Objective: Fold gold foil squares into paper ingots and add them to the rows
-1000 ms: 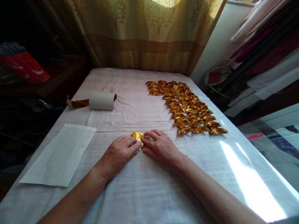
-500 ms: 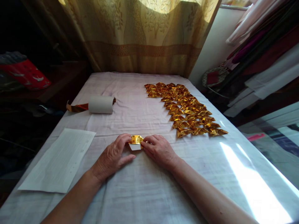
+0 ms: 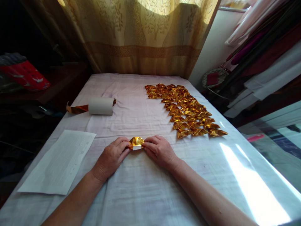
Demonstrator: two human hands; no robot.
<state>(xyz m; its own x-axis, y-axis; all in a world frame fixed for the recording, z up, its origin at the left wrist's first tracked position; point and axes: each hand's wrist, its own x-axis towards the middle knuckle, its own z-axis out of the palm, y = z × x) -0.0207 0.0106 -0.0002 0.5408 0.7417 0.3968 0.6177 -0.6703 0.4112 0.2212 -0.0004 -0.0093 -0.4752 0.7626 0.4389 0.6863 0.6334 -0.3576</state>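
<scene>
Squarely between the two hands: small gold foil piece (image 3: 136,142), partly folded, white underside peeking out along its near edge. Resting on the white cloth (image 3: 145,188) of the table, long axis running left to right, one end toward each hand. Left hand (image 3: 110,157) just left of the gold foil piece, fingertips closed on its left end in a pinch, palm down on the cloth. Right hand (image 3: 160,150) just right of it, thumb and forefinger pinched on the right end. Both hands about equally near, neither clearly leading; piece lying ahead of the knuckles, at the very fingertips.

Beyond the gold foil piece and to its right, well apart: rows of finished gold folded pieces (image 3: 185,110), packed edge to edge, running away toward the curtain (image 3: 141,37). Beyond and to the left: white paper roll (image 3: 100,105) on its side, with a strip of gold foil (image 3: 76,109) trailing from its left end. Left of the gold foil piece, near the table edge: flat white sheet (image 3: 61,161) with faint lines.

Hard to make out: exact fold lines on the piece, hidden under the fingertips at both ends. Whether lifted slightly or pressed flat, cannot tell. Bright glare across the near right of the cloth. Elbows cut off by the lower frame edge.
</scene>
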